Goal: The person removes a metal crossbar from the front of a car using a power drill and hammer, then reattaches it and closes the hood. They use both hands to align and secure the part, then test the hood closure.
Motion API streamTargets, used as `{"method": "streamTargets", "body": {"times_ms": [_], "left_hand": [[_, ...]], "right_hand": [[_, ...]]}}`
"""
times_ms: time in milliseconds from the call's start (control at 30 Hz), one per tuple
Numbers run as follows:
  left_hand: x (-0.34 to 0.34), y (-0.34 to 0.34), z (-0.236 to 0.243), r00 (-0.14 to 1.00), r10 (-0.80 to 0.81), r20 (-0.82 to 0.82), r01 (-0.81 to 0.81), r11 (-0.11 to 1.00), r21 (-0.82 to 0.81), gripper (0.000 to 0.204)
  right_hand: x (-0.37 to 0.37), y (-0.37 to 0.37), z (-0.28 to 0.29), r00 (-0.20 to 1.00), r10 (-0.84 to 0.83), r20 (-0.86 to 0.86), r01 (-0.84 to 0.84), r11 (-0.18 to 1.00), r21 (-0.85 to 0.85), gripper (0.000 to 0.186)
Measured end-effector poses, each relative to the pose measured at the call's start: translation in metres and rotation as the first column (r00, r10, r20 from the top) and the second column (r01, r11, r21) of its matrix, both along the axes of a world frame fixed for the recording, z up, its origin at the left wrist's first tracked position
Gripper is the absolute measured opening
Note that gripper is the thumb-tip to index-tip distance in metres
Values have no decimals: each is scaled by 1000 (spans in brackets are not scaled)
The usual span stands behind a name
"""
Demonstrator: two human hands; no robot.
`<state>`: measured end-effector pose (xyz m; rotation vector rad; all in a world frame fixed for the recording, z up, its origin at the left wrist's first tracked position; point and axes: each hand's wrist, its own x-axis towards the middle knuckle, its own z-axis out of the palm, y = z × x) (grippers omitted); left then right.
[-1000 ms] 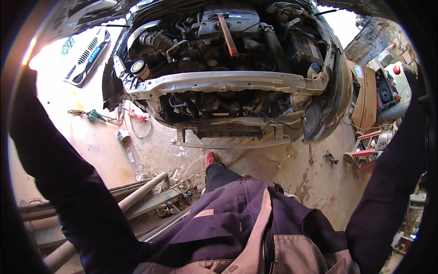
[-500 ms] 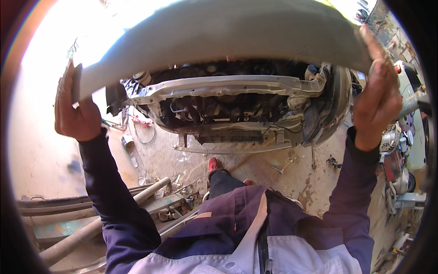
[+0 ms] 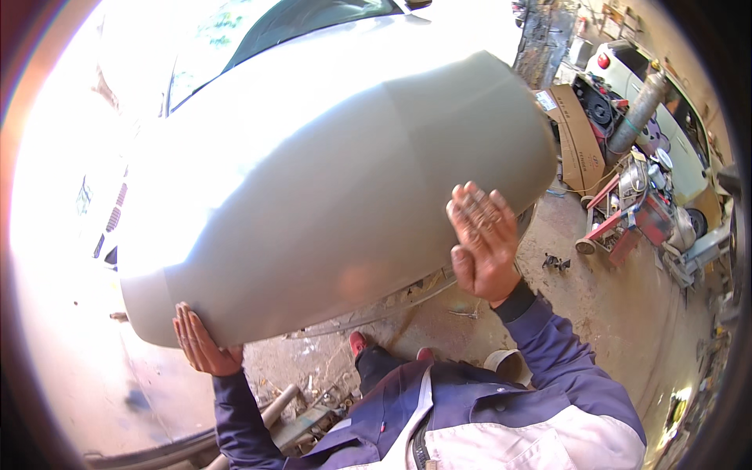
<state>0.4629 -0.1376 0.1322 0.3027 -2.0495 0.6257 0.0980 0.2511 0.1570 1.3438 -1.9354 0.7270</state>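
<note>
A grey car hood (image 3: 352,227) lies lowered over the car's front, its left half washed out by bright light. My left hand (image 3: 205,345) rests on the hood's front edge near its left corner, fingers stretched out along the surface. Toward the right side of the front edge is my right hand (image 3: 486,247), palm turned up and fingers extended, holding nothing. Whether it touches the metal I cannot tell. The engine bay is hidden beneath the hood. Behind the hood shows part of the windshield (image 3: 313,27).
At the right stand a cardboard box (image 3: 581,141), a gas cylinder (image 3: 638,113), a red wheeled cart (image 3: 601,223) and a white car (image 3: 681,149). A bucket (image 3: 509,365) is on the floor beside my legs. A long pipe (image 3: 282,403) lies at the lower left.
The hood has come down from raised in both hands to covering the engine bay. My right hand has let go of its edge, and both hands have moved lower and inward.
</note>
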Motion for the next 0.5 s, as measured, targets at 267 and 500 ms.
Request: {"method": "streamTargets", "body": {"times_ms": [267,500], "left_hand": [[19,8,-135,987,-63,149,12,946,323,87],[12,36,-241,988,23,151,-103,827,552,130]], "right_hand": [[5,7,-134,983,-57,173,16,973,230,59],[9,3,-231,964,-84,253,5,955,297,84]]}}
